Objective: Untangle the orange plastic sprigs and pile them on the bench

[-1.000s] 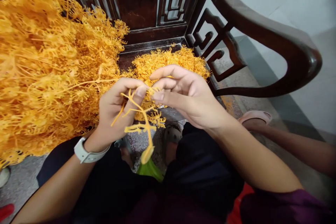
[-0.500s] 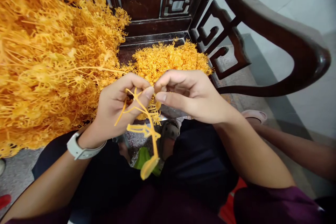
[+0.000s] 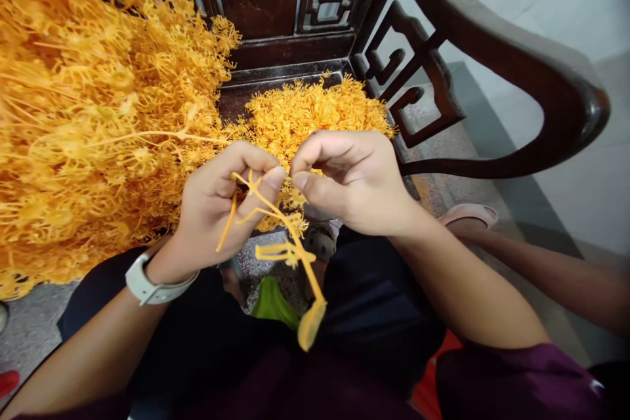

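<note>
— What is hidden or hard to make out?

— The contact point, chiefly. At the right hand (image 3: 352, 180), thumb and forefinger are brought almost together, but whether anything is pinched there cannot be told. The small pile of florets (image 3: 315, 108), set on the dark wooden bench (image 3: 288, 49), is partly covered by the hands. The large orange heap (image 3: 98, 111) is cut off at the left edge, and a green thing (image 3: 273, 302) is seen only in part (its kind cannot be made out).

— And where is the yellow stem (image 3: 290, 223) placed?

— It is held by the left hand (image 3: 221, 200), whose thumb is pressed close against the curled forefinger. Its twiggy upper end is laid across that thumb; the thicker length is slanted down to the near right, below the right fingertips and apart from them, and is ended by a flattened tip.
</note>
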A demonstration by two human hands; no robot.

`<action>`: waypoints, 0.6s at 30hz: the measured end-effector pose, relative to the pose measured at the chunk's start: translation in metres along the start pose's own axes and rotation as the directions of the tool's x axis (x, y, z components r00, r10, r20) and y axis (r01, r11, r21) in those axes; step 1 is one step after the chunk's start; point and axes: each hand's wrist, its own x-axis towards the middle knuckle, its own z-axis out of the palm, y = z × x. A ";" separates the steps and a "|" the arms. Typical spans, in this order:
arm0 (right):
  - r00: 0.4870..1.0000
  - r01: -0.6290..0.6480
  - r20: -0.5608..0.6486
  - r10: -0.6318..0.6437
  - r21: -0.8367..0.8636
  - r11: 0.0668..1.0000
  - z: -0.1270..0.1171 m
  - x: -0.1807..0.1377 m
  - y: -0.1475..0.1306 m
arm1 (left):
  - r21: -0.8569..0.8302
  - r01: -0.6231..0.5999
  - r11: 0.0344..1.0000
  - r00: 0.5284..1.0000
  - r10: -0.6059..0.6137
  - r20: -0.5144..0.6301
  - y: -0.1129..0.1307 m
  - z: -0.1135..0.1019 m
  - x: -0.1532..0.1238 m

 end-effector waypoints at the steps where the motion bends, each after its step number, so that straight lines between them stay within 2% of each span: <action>1: 1.000 0.000 -0.026 0.000 -0.001 1.000 0.002 -0.001 0.000 | 0.007 -0.016 1.000 1.000 0.016 -0.018 -0.001 0.001 -0.001; 4: 0.997 -0.025 -0.078 0.025 0.005 1.000 0.008 -0.002 0.000 | 0.094 -0.134 0.987 0.989 0.140 -0.055 -0.007 0.001 -0.003; 7: 0.993 -0.043 -0.108 0.045 0.020 0.999 0.013 0.000 0.004 | 0.243 -0.264 0.933 0.962 0.272 0.002 -0.009 -0.003 -0.002; 9: 0.988 -0.053 -0.146 0.057 0.033 0.998 0.014 0.003 0.008 | 0.302 -0.275 0.913 0.961 0.266 0.071 -0.006 -0.005 -0.003; 12: 0.976 -0.069 -0.201 0.083 0.075 0.995 0.012 0.008 0.012 | 0.312 -0.227 0.923 0.973 0.203 0.109 0.002 -0.005 -0.005; 15: 0.975 -0.067 -0.201 0.092 0.128 0.990 0.010 0.010 0.011 | 0.288 -0.237 0.928 0.972 0.227 0.068 0.003 -0.002 -0.007; 18: 0.971 -0.051 -0.225 0.087 0.160 0.986 0.009 0.009 0.007 | 0.252 -0.252 0.934 0.961 0.272 -0.047 -0.001 0.000 -0.006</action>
